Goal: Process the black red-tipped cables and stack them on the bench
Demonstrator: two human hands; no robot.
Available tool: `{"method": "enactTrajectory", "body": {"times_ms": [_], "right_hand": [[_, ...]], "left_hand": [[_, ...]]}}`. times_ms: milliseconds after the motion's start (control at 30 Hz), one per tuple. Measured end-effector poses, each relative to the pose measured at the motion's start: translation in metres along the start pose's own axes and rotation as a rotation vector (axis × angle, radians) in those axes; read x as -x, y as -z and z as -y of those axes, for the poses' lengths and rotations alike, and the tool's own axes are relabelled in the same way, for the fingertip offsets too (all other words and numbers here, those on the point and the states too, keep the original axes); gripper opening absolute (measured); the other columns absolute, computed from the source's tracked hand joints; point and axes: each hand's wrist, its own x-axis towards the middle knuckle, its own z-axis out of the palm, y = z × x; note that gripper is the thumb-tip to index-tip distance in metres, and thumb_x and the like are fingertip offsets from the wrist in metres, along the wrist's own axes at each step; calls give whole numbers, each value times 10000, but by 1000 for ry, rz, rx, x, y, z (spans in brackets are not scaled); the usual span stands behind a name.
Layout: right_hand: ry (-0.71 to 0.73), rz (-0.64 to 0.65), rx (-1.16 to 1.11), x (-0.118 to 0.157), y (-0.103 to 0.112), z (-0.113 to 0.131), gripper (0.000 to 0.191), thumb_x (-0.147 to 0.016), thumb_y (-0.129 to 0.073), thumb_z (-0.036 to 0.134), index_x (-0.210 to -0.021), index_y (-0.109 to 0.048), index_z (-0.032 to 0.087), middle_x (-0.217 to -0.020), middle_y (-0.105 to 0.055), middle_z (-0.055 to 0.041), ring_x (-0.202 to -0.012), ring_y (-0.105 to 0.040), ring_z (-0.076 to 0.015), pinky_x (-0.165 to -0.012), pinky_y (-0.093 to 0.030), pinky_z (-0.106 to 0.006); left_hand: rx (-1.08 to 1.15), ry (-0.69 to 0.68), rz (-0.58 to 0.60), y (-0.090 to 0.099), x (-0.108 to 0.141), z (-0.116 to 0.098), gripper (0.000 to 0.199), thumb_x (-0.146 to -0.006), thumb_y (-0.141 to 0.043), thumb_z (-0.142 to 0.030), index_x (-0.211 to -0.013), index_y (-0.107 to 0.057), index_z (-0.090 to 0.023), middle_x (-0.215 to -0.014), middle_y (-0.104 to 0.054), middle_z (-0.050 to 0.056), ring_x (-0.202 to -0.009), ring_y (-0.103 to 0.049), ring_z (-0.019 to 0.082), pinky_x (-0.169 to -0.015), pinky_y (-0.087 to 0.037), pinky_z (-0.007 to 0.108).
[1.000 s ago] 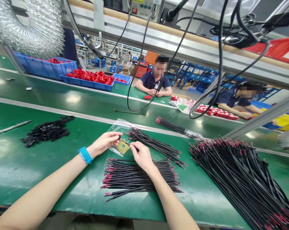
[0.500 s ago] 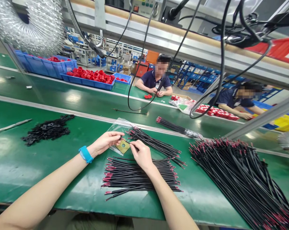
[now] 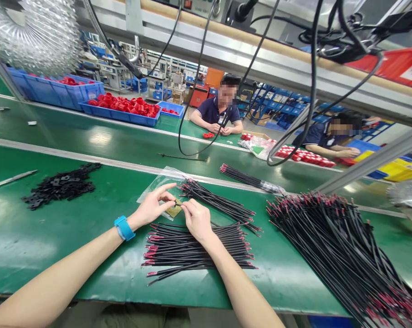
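My right hand (image 3: 198, 220) is closed in a pinch on a thin black cable over a small yellowish plate (image 3: 173, 211). Beside it, my left hand (image 3: 155, 205), with a blue band at the wrist, brings its thumb and a bent finger together at the cable's end; its index finger is stretched out. What sits between those left fingertips is too small to make out. The plate lies on a clear plastic bag (image 3: 147, 193). Under my right wrist lies a row of black cables (image 3: 181, 248) with red ends, and a second cable bundle (image 3: 222, 200) lies just behind.
A pile of flat black parts (image 3: 60, 186) is at left, near a pen-like tool (image 3: 11, 180). A large cable heap (image 3: 332, 246) covers the right side. Blue trays (image 3: 124, 117) of red parts stand across the belt, where two people sit. Black wires (image 3: 180, 132) hang ahead.
My left index finger has straightened away from the thumb, and the left hand has turned slightly over the plate. My right hand keeps its pinch near the plate. The view has shifted a little.
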Motion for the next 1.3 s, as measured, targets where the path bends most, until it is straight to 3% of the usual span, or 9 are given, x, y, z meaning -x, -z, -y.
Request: {"method": "enactTrajectory", "body": {"times_ms": [267,500,633,767,867,1067,1200,1300], "right_hand": [[-245,84,-396,-2,-6,-5,312,-948,-461,292,-725,-641,168,-729,-613,-18,-676,-546,-130,-663,-371,-229],[-369,170,-764,-6,-11,-4,389,-907,-493,421,-655,-593,143,-625,-543,-5,-600,-477,-122,-607,-363,-230],[-314,111,-680,-7,-9,0,365,-923,-507,392,-679,-627,148,-636,-551,-10,-615,-498,-126,-616,-389,-234],[-243,-2,-567,-5,-8,3,202,-912,-565,332,-911,-689,173,-851,-657,-45,-750,-588,-148,-706,-455,-243],[-176,-41,-490,-2,-9,3,180,-930,-543,293,-932,-682,179,-884,-666,-56,-780,-608,-155,-733,-462,-249],[-96,-14,-337,-1,-8,2,238,-964,-457,259,-949,-681,180,-814,-639,-48,-723,-592,-151,-694,-427,-241],[-164,67,-416,-4,-5,2,259,-958,-447,280,-843,-652,173,-831,-653,-29,-762,-597,-145,-713,-403,-229],[-242,155,-482,-4,-5,-2,331,-965,-421,344,-751,-602,167,-692,-577,4,-654,-525,-127,-646,-361,-227]], "left_hand": [[-95,-122,-37,-10,4,2,643,-882,-574,-242,-1470,-320,-191,-925,-666,45,-863,-627,149,-906,-464,320],[-21,-127,26,-14,6,-3,720,-886,-569,-213,-1515,-221,-199,-930,-681,46,-824,-647,141,-836,-502,286],[-58,-141,-5,-8,4,-1,703,-878,-586,-234,-1505,-269,-201,-955,-686,53,-870,-650,157,-888,-492,310],[-29,-110,-72,-4,2,0,699,-861,-620,-264,-1484,-315,-185,-935,-679,53,-853,-649,164,-863,-505,316],[15,-87,-57,-3,1,0,693,-858,-629,-271,-1476,-329,-184,-947,-668,56,-868,-640,163,-874,-507,324],[10,-145,30,-4,3,1,663,-885,-590,-247,-1485,-313,-194,-984,-656,65,-916,-630,158,-927,-491,341],[-25,-171,55,-4,3,2,663,-896,-572,-233,-1496,-291,-204,-1016,-654,71,-933,-625,155,-935,-489,343],[-44,-186,65,-3,3,2,659,-900,-562,-229,-1498,-286,-202,-1019,-649,74,-932,-623,154,-929,-492,342]]}}
